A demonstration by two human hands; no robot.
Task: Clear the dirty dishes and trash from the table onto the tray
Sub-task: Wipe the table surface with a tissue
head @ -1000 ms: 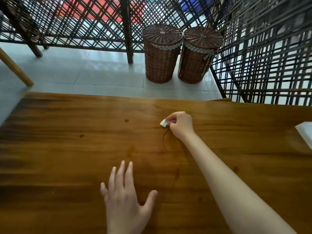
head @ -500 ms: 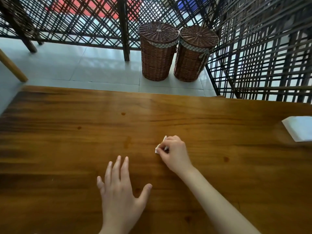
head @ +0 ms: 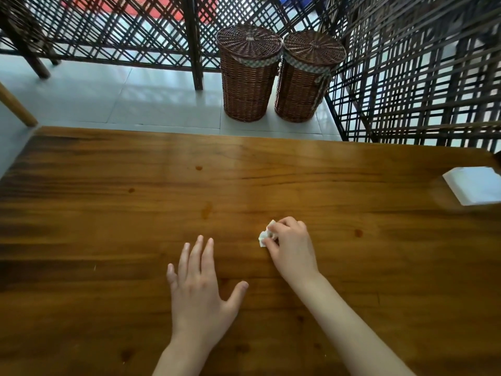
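— Both hands are over the worktop in the head view, yes?

— Yes. Left hand [head: 199, 290] lies flat on the wooden worktop [head: 108, 240], fingers straight and a little spread, thumb out to the side, grasping nothing. Right hand [head: 291, 246] is further from the person and just to the right of it, fingers curled, pinching a small crumpled scrap of white paper [head: 265, 235] between thumb and fingertips.

— Where is that scrap exactly?

— At the left side of the right hand, near the middle of the worktop. Whether it touches the wood or is lifted just off it, I cannot tell.

— Anything else on the worktop?

— One white flat square thing [head: 473, 185] at the far right edge, partly cut off by the frame, well apart from both hands. What it is, I cannot say. A few small dark spots mark the wood.

— And around the worktop?

— Beyond its far edge is a pale tiled floor [head: 122, 99]. Two lidded wicker baskets [head: 279, 74] stand side by side on it, touching or nearly so. Behind and to the right of them runs a dark lattice screen [head: 406, 77]. A light wooden leg [head: 16, 107] slants in at the left edge.

— Anything between the hands and the white square?

— Only bare wood.
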